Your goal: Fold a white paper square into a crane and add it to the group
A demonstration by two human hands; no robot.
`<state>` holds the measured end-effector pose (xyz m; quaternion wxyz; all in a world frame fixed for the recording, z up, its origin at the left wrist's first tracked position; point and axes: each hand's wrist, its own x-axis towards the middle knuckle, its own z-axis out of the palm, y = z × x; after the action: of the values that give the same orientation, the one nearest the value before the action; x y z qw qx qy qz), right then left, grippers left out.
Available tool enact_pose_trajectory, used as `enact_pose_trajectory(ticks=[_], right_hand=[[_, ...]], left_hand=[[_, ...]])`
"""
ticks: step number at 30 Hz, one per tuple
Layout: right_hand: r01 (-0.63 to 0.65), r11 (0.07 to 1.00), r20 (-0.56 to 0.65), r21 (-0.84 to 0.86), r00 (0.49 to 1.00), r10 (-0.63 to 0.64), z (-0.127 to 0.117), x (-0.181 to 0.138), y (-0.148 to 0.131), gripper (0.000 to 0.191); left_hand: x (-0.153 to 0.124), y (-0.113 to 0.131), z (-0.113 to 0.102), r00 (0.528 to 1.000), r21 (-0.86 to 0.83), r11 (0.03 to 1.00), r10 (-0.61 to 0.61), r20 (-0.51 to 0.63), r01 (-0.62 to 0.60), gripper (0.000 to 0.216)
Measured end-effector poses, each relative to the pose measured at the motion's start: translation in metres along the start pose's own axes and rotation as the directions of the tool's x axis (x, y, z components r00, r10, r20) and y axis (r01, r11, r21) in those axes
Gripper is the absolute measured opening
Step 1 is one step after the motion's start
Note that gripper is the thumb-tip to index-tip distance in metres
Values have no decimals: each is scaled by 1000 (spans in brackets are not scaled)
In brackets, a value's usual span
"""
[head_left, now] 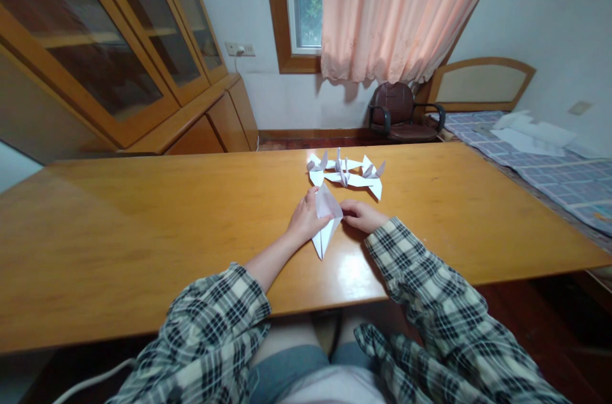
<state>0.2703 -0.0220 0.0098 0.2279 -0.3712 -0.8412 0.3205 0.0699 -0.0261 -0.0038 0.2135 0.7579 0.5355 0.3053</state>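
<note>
A bedroom-study, with a long wooden worktop (pixel 143 245) running left to right. Nearest, plaid sleeves, their lower ends cut off by the frame. At the middle of the worktop, the left hand (pixel 306 219) grips a white folded paper (pixel 326 222), fingers pressed on its left edge; the right hand (pixel 361 215) pinches the right corner, fingertips partly hidden. Just beyond sit three paper cranes (pixel 347 173), small and hard to separate. Farther off, a dark chair (pixel 400 112) and a peach curtain (pixel 396 9). No writing readable.
</note>
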Motion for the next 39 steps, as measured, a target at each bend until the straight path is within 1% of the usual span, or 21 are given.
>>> enact_pose_trajectory(ticks=[2,4,8,10,18,22,27,29,31,36,39], right_hand=[[-19,1000,-22,-12,1000,19,0,1,2,30],[-19,999,-50,-35,999,18,1,2,3,25],[18,997,-84,-70,996,-24,5,4,2,20],[10,995,-100,-96,995,-20,9,4,0,19],[-166,945,-180,-282,977,118,27,4,-18,19],[-192,915,-198,-356,972,127,31,4,-26,18],[-234,874,-264,-426,956,127,38,4,-32,16],[-245,872,-287,-424,950,128,41,5,-31,16],[-231,891,-291,-391,950,118,41,5,-29,16],[-162,955,-263,-248,960,95,35,3,-19,20],[-141,963,-248,-231,965,81,33,3,-19,20]], left_hand=[[0,-1,-1,1000,-15,1000,-5,21,5,78],[1,-2,-1,999,-26,1000,-2,32,3,76],[1,-3,0,1000,-28,1000,12,20,-11,74],[0,-4,1,1000,-26,1000,15,14,-14,74],[-1,-5,4,998,23,998,53,-15,-53,70],[0,-7,6,997,25,997,75,-27,-74,68],[0,-9,7,999,-6,999,48,-24,-48,66],[1,-10,6,999,-30,999,42,-25,-43,64],[2,-11,5,999,-55,998,40,-27,-41,59],[5,-15,3,997,-111,992,50,-52,-55,29],[6,-15,2,996,-178,983,40,-76,-53,24]])
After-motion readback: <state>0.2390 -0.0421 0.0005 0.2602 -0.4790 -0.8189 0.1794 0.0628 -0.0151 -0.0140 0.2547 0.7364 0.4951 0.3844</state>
